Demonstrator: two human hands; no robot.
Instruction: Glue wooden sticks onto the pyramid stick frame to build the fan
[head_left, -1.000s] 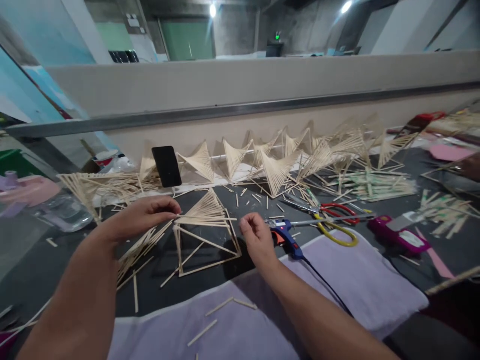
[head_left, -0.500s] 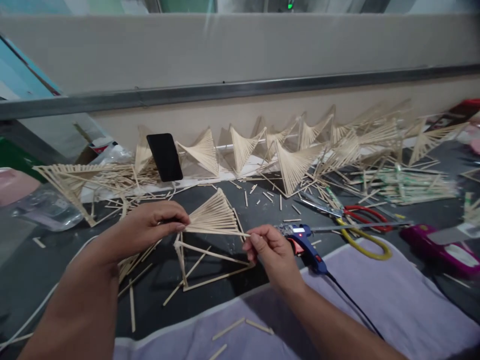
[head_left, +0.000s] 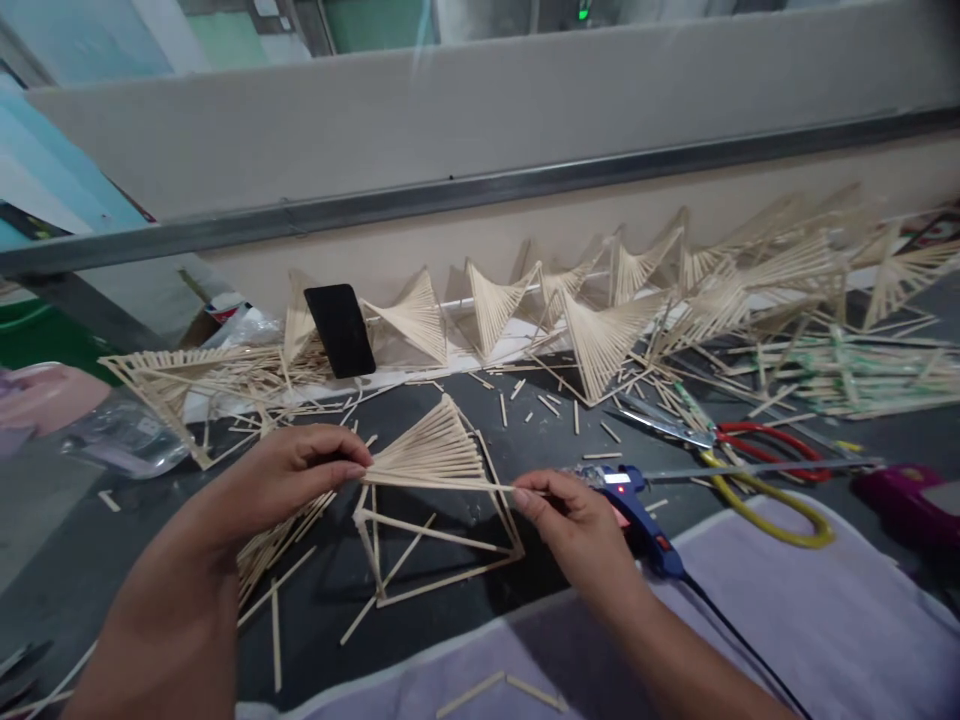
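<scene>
A thin wooden stick (head_left: 442, 484) runs level between my two hands, along the front of a fan of sticks (head_left: 431, 440). My left hand (head_left: 300, 475) pinches its left end at the fan's narrow corner. With thumb and fingers, my right hand (head_left: 581, 525) grips the right end, which sticks out past the fan. Below is the open stick frame (head_left: 450, 582) that carries the fan, standing on the dark table. Just beyond my right hand lies a blue glue gun (head_left: 649, 525) with a lit display, partly hidden by the hand.
Finished twisted stick models (head_left: 600, 340) line the wall behind, with a black phone (head_left: 341, 330) leaning there. Scissors with red and yellow handles (head_left: 765, 500) lie right, near bundled sticks (head_left: 877, 375). A purple cloth (head_left: 810, 610) covers the front; loose sticks are scattered about.
The camera view has shifted, so the scene sits a little lower and further right. Both hands keep their pinch on the stick; the right fingertips are slightly higher against the frame.
</scene>
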